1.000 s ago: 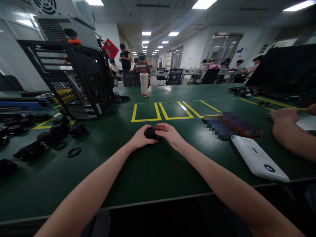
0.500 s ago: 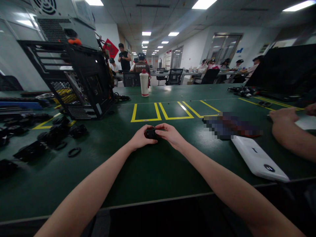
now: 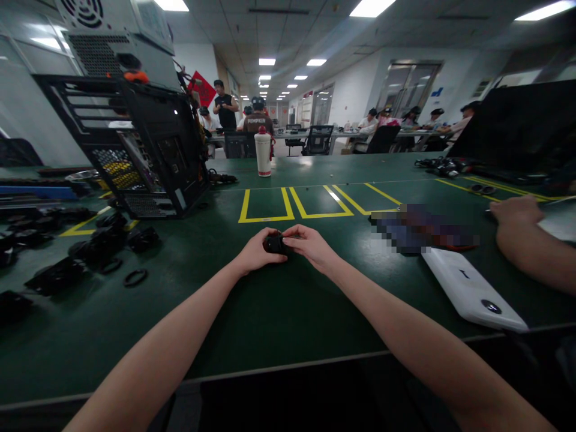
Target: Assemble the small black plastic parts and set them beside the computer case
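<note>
A small black part [image 3: 274,243], too dark to name more exactly, is held just over the green table [image 3: 288,318]. My left hand [image 3: 260,251] is closed round its left side, thumb below and fingers above. From the right, my right hand [image 3: 306,243] pinches the same part at its right end with the fingertips. The fingers cover much of it. To the left on the table lie a black ring [image 3: 135,276] and several black blocky parts [image 3: 101,240].
A black computer case [image 3: 148,150] stands at the left. Yellow tape outlines [image 3: 265,219] mark the table beyond my hands, with a white bottle [image 3: 263,155] behind. At right lie a white device [image 3: 472,288] and a blurred-out object [image 3: 418,228], near another person's hand [image 3: 517,210].
My hands and the black part stay almost in place, the part turned very slightly between my fingers. The other person's hand at right has shifted a little.
</note>
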A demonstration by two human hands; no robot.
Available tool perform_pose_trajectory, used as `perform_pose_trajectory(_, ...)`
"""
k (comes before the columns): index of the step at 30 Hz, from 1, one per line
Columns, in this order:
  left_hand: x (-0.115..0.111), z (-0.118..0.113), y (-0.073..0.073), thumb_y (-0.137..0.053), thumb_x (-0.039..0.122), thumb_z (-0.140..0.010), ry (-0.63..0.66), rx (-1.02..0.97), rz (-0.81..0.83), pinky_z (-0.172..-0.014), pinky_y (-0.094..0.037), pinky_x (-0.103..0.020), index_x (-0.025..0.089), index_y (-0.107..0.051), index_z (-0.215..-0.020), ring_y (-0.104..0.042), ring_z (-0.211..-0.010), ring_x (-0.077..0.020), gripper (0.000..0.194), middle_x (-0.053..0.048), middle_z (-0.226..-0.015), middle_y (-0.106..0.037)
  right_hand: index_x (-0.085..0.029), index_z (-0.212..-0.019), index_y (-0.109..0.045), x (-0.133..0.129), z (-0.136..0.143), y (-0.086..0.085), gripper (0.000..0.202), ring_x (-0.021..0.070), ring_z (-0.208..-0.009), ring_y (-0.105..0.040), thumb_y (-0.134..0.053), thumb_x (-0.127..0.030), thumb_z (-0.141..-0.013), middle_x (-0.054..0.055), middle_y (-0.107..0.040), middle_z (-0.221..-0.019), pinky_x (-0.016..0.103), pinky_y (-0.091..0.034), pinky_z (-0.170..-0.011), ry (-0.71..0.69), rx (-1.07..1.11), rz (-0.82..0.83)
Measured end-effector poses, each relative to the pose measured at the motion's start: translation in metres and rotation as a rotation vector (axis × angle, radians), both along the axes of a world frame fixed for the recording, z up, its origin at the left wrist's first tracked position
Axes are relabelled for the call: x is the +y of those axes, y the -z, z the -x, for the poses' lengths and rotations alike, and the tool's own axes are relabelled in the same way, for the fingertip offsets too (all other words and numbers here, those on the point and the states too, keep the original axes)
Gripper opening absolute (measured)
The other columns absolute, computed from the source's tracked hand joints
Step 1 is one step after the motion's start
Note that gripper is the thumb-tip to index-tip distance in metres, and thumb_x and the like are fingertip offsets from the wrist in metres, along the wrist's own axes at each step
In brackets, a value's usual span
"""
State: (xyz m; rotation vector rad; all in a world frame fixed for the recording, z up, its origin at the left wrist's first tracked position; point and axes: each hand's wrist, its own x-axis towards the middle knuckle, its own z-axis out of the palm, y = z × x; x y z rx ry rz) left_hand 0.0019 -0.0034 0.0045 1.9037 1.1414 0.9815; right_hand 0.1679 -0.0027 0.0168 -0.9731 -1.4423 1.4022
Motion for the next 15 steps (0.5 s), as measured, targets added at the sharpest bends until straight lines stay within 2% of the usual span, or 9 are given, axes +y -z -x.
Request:
perform_pose_trajectory(5, 0.0012, 0.0015, 0.0009, -0.071, 0.033, -0.053, 0.012, 0.017, -0.012, -0.084, -0.040, -0.039, 0.019, -0.047, -0.106, -0.053, -0.094, -0.0216, 0.059, -0.007, -0.103, -0.054, -0.017, -0.098, -0.055, -0.0011, 0.0004, -0.0007, 0.035, 0.0151, -0.095, -0.052, -0.061, -0.018, -0.064, 0.005, -0.056, -0.102, 0.034, -0.038, -0.088, 0.015, -0.025, 0.014)
perform_pose_trajectory(9, 0.0029, 0.0014, 0.0031, -0.072, 0.033, -0.053, 0.001, 0.014, -0.019, -0.083, -0.040, -0.039, 0.019, -0.047, -0.106, -0.053, -0.093, -0.0215, 0.061, -0.007, -0.103, -0.054, -0.019, -0.095, -0.055, -0.0063, 0.0010, -0.0055, 0.029, 0.0157, -0.090, -0.053, -0.059, -0.024, -0.067, 0.005, -0.057, -0.095, 0.036, -0.041, -0.082, -0.010, -0.050, 0.050)
perform_pose_trajectory(12, 0.0034, 0.0010, 0.0040, -0.072, 0.033, -0.053, 0.006, 0.005, -0.014, -0.082, -0.041, -0.038, 0.018, -0.046, -0.106, -0.053, -0.093, -0.0212, 0.061, -0.006, -0.103, -0.054, -0.019, -0.086, -0.056, -0.0064, 0.0017, -0.0059, 0.021, 0.0151, -0.087, -0.054, -0.058, -0.030, -0.068, 0.003, -0.057, -0.091, 0.035, -0.043, -0.079, -0.017, -0.004, 0.019)
perform_pose_trajectory(15, 0.0032, 0.0010, 0.0039, -0.072, 0.031, -0.052, 0.009, 0.007, -0.008, -0.082, -0.041, -0.037, 0.018, -0.047, -0.106, -0.053, -0.092, -0.0208, 0.060, -0.006, -0.103, -0.054, -0.016, -0.081, -0.056, -0.0027, 0.0024, -0.0032, 0.018, 0.0144, -0.085, -0.054, -0.061, -0.023, -0.065, 0.002, -0.057, -0.086, 0.034, -0.042, -0.081, 0.018, 0.002, -0.023)
